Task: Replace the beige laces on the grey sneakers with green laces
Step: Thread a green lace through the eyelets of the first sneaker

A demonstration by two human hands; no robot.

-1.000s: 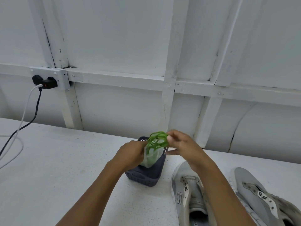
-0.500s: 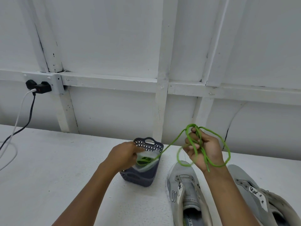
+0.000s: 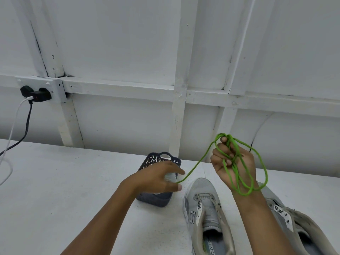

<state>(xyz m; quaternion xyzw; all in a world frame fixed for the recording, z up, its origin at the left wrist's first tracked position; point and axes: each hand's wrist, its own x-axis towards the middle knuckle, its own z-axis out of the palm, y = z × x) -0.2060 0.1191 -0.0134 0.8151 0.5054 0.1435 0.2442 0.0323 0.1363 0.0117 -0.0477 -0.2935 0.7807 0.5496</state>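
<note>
My right hand [image 3: 234,163] is raised above the table and grips a bundle of looped green lace [image 3: 261,167]; one strand runs down and left to my left hand [image 3: 159,178]. My left hand rests over a small dark basket [image 3: 153,198] and pinches that strand's end, with a clear plastic bag [image 3: 170,176] against its fingers. Two grey sneakers without laces lie on the white table: one [image 3: 206,210] below my right hand, the other [image 3: 298,223] at the right, partly hidden by my right forearm.
A white panelled wall with beams stands right behind the table [image 3: 60,190]. At the far left a black plug [image 3: 39,92] sits in a wall socket, with black and white cables trailing onto the table's left edge.
My right hand has pulled the green lace out of the bag and up to the right. My left hand has lowered the bag onto the basket and now pinches the strand's end.
</note>
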